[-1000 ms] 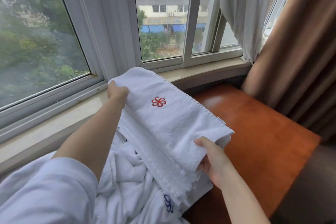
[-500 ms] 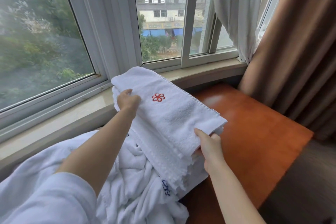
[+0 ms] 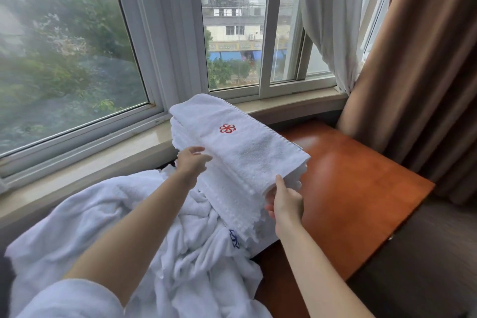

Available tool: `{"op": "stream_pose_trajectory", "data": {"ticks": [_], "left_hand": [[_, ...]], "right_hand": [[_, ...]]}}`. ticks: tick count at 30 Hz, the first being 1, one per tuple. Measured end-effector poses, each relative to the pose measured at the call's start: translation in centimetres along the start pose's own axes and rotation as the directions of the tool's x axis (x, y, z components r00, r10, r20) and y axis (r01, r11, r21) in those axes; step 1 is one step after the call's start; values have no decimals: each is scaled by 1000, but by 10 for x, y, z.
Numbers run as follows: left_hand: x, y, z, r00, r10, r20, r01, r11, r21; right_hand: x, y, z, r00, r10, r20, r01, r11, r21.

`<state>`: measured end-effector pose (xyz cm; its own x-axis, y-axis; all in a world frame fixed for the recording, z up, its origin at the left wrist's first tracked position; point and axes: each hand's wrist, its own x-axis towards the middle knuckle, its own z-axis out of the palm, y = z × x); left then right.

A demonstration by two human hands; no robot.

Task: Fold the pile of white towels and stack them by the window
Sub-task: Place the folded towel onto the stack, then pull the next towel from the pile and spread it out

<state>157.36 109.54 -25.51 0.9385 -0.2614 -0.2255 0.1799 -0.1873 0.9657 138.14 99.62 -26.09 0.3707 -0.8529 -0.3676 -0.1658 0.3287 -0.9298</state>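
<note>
A folded white towel (image 3: 240, 147) with a red flower emblem (image 3: 227, 128) on top lay across a stack of folded towels (image 3: 232, 188), its far end reaching up to the window sill (image 3: 291, 106) and its near end hanging out over the wooden desk (image 3: 356, 183). The stack stood on that desk, just below the sill.

The left hand (image 3: 191, 162) was at the side of the stack away from the brown curtain (image 3: 423, 64), its fingers (image 3: 200, 150) loosely spread and fairly straight, the tips touching the towel's edge without closing round it. The right hand (image 3: 285, 201) was at the stack's near corner; its thumb lay up against the top towel's edge, while its other fingers were tucked under the layers, so it seemed to pinch them, though how much it gripped I could not tell.

On the side of the stack away from the curtain, a rumpled heap of white towels (image 3: 144, 235) spread toward the person's white sleeve (image 3: 67, 299). A blue emblem (image 3: 234, 239) showed on the cloth at the stack's near foot. A sheer white curtain (image 3: 327, 15) hung above the sill beside the brown one.
</note>
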Motion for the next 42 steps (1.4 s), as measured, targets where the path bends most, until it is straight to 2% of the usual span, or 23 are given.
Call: {"op": "stream_pose_trajectory", "data": {"ticks": [3,7,10,13,15,18,22,24,26,28,30,32,34,36,38,40,42], "left_hand": [[-21,-16,-18,999,37,18,-38,995,89],[-45,-47,-59,988,145,-46,-121,933,338],[-68,-74,-86,981,157,-113,-90,886,454],[-93,-112,-102,987,138,-86,-68,831,551],[-106,-138,-108,995,98,-4,-74,779,622],[-118,-163,-113,995,93,45,-98,711,697],[-130,-171,-113,997,58,-50,-16,795,607],[-131,-175,-114,997,18,-80,32,814,580],[-134,-177,-114,994,-45,-97,89,851,518],[-138,-176,-108,993,-71,-96,106,896,432],[-138,-177,-101,992,-56,-109,94,917,388],[-135,-174,-102,989,-32,-147,89,914,397],[-128,-165,-110,972,20,-235,91,886,455],[-120,-150,-118,956,25,-292,116,882,456],[-113,-143,-125,951,-15,-309,144,904,402],[-111,-141,-135,946,-18,-323,172,874,454],[-109,-148,-151,931,13,-364,186,843,505]], "right_hand": [[-15,7,10,997,-60,38,61,998,-25],[-36,30,25,988,-133,84,140,987,-74],[-46,60,38,979,-103,178,132,979,-156],[-54,101,49,936,-19,352,147,928,-342],[-60,127,50,879,28,476,250,823,-510],[-58,157,45,790,71,608,433,637,-637],[-48,157,46,735,172,656,593,306,-745],[-49,150,50,747,149,648,614,221,-758],[-54,151,47,793,40,608,587,216,-780],[-63,162,43,828,10,561,527,328,-784],[-74,178,38,826,-9,564,501,471,-726],[-78,185,40,834,-101,543,496,571,-655],[-76,181,47,853,-64,518,437,631,-641],[-73,174,61,839,58,540,406,593,-695],[-69,169,79,830,72,553,476,424,-770],[-67,165,93,832,57,552,515,293,-806],[-66,160,97,834,45,550,515,293,-805]]}}
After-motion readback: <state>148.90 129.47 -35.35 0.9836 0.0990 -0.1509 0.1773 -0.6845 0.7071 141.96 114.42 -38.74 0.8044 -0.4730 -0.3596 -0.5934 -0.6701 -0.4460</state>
